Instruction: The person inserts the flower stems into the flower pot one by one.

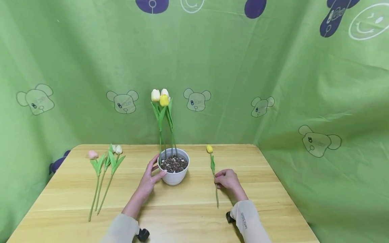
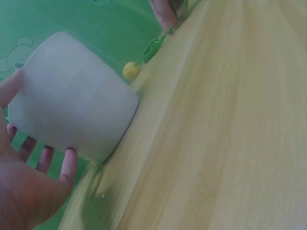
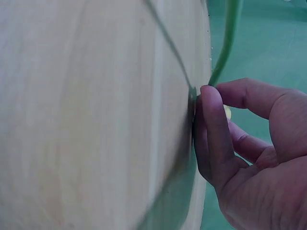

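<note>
In the head view, both arms reach forward over the wooden surface [image 1: 188,219]; the left hand [image 1: 148,179] curls round the left side of the white pot [image 1: 173,179], thumb in front and fingers behind, while the right hand [image 1: 228,180] dips down and pinches the stem of a single yellow tulip [image 1: 212,163] lying right of the pot. Small dark lettering on the right sleeve [image 1: 250,219] is too small to read, as is that on the bear heads of the green curtain [image 1: 228,67]. White and yellow potted tulips [image 1: 164,100] rise from the soil [image 1: 174,164]; a pink tulip [image 1: 93,155] and white tulips [image 1: 119,149] lie at far left, well apart from both hands. In the left wrist view, four fingers spread along the plain pot wall, thumb near its rim. In the right wrist view, thumb and fingertips meet on the green stem, close to the surface.
</note>
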The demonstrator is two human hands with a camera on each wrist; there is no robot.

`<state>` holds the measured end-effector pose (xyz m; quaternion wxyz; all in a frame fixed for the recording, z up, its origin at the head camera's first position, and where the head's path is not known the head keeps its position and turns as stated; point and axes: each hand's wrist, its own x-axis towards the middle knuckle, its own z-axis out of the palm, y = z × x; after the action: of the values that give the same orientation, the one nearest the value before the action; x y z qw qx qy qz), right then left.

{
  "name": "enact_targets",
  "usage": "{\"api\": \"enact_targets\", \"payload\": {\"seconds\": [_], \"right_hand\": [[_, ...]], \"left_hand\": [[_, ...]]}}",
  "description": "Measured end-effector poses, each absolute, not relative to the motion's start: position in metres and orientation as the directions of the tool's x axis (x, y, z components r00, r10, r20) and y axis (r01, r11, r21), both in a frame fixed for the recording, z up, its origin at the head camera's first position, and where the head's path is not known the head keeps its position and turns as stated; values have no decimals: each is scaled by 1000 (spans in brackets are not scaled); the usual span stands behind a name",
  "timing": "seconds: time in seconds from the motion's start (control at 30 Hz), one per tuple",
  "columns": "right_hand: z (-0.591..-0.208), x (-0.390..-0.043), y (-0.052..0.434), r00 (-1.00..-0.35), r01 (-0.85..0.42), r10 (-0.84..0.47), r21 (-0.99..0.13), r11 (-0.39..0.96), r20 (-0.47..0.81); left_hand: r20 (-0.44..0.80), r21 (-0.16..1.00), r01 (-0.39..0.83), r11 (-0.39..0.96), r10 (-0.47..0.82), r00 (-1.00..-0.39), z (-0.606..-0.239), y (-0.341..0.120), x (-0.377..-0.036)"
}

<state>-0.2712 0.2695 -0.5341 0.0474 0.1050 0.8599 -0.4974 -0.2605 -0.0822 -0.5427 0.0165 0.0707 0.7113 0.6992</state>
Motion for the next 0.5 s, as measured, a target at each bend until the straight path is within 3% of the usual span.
{"api": "enact_targets", "payload": {"seconds": [0.5], "right_hand": [[-527,-272,269,-973,225,146,-893,390,-181]], "left_hand": [[61,998,63,19,119,-991,-540,-82,-258]]}}
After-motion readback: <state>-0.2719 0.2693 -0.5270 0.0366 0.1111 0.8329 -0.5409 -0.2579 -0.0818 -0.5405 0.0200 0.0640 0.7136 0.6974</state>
